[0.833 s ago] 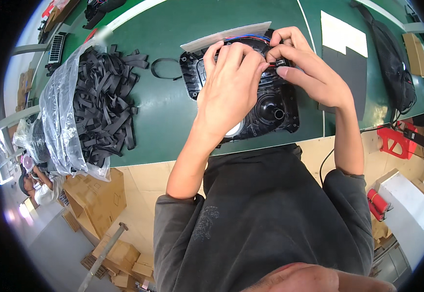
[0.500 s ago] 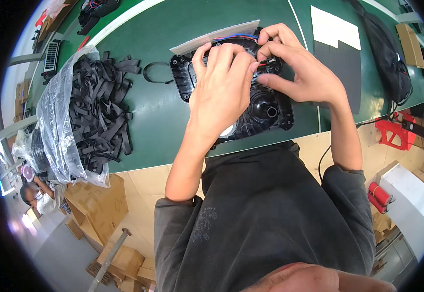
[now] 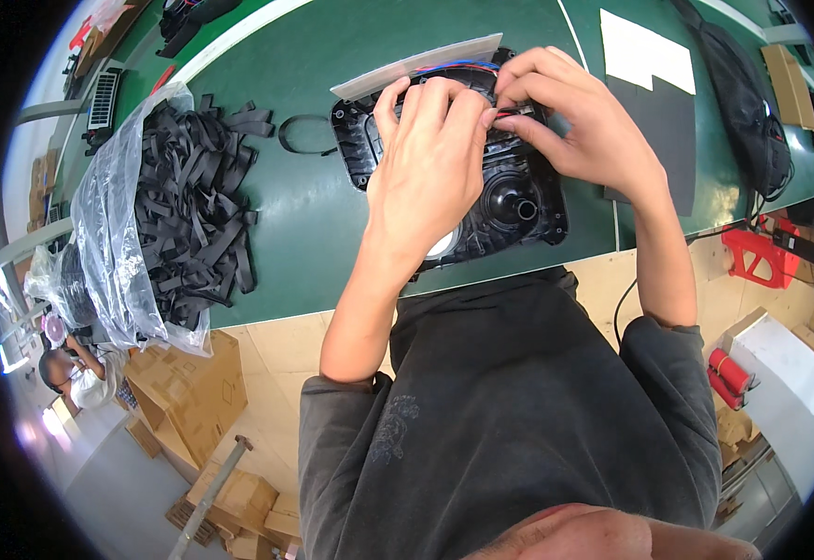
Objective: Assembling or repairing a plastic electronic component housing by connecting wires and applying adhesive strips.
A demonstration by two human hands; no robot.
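A black plastic housing (image 3: 542, 210) with a round socket lies on the green table in front of me. My left hand (image 3: 430, 163) rests over its middle with fingers bent and closed; whatever is under them is hidden. My right hand (image 3: 580, 117) is at the upper right of the housing, thumb and fingertips pinched on thin red wires (image 3: 504, 113) beside the left thumb. Blue and red wires (image 3: 458, 65) run along the housing's far edge, next to a flat grey strip (image 3: 416, 67) that leans there.
A clear plastic bag (image 3: 108, 224) spills black straps (image 3: 197, 205) on the left. One looped strap (image 3: 300, 135) lies beside the housing. White and dark sheets (image 3: 650, 121) and a black bag (image 3: 743, 112) are on the right. Below the table stands a cardboard box (image 3: 192, 387).
My right thumb and fingers have drawn closer together on the wires and shifted slightly up. A dark connector visible between the hands before is now mostly covered. My left hand has barely moved.
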